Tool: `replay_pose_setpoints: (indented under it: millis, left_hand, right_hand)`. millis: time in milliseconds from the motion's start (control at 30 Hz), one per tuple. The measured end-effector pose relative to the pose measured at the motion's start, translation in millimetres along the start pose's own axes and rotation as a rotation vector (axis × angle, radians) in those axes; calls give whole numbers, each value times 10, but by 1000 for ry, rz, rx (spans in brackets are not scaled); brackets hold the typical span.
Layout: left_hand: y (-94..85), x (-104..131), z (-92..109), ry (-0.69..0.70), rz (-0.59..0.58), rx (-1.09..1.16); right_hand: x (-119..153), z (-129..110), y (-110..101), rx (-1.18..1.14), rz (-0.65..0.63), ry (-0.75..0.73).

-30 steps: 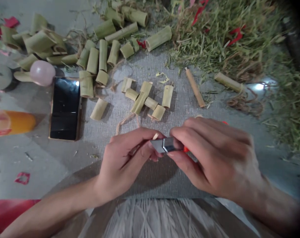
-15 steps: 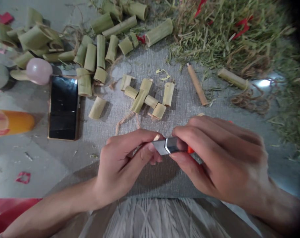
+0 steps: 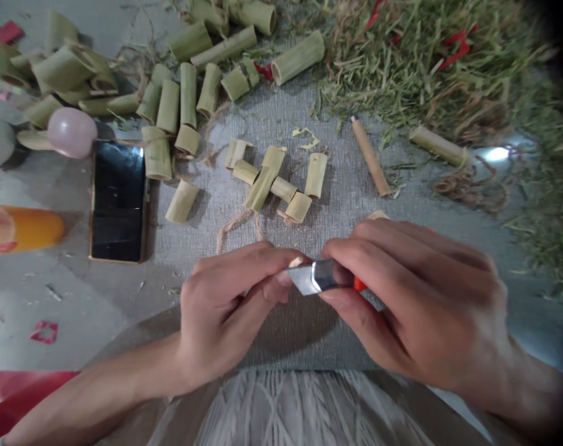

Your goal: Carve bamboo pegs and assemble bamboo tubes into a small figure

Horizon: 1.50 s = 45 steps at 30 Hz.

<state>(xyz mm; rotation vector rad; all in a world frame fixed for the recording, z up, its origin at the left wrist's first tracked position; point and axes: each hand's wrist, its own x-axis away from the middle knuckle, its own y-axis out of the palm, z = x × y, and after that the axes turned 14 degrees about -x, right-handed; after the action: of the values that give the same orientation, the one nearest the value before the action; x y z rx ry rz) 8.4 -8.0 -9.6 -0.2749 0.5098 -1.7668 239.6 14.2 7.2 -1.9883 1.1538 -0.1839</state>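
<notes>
My left hand is closed, pinching a small pale stick whose tip pokes out past the fingers. Most of that stick is hidden by the hand. My right hand is wrapped round a utility knife with a metal nose and a bit of red-orange on its body. The knife's blade points left and lies against the stick at my left thumb and forefinger. Just beyond the hands, short bamboo pieces are laid out in a small figure, with a strand of twine at its lower end.
Cut bamboo tubes crowd the back left. A phone, a pink balloon and an orange bottle are at the left. A wooden-handled tool lies ahead, near a twine-tied bamboo piece. Shredded grass covers the back right.
The knife blade has tilted slightly and shifted a little along the stick. My left hand has moved slightly left; both hands keep their hold.
</notes>
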Motion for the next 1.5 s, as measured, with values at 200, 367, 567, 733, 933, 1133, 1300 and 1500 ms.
replay_pose_setpoints:
  millis: [200, 367, 567, 733, 933, 1133, 1300, 1500]
  left_hand:
    - [-39, -23, 16, 112, 6, -157]
    - [-36, -26, 13, 174, 15, -187]
    - [-45, 2, 41, 175, -4, -246]
    - [-55, 34, 44, 190, 6, -263]
    - [-59, 54, 42, 192, 5, -299]
    - [-108, 44, 95, 161, -2, -344]
    - [-103, -31, 124, 45, -66, -86]
    - [-1, -54, 77, -162, -50, 343]
  right_hand:
    - [5, -24, -8, -46, -28, 27]
    - [3, -49, 26, -73, 5, 27]
    - [19, -82, 71, -73, 50, 21]
    - [53, -93, 104, -60, 72, 19]
    - [72, -111, 131, -14, 102, 2]
    - [30, -85, 127, 35, 109, -38]
    - [1, -38, 87, -159, 55, -23]
    - [16, -6, 10, -464, 25, 128]
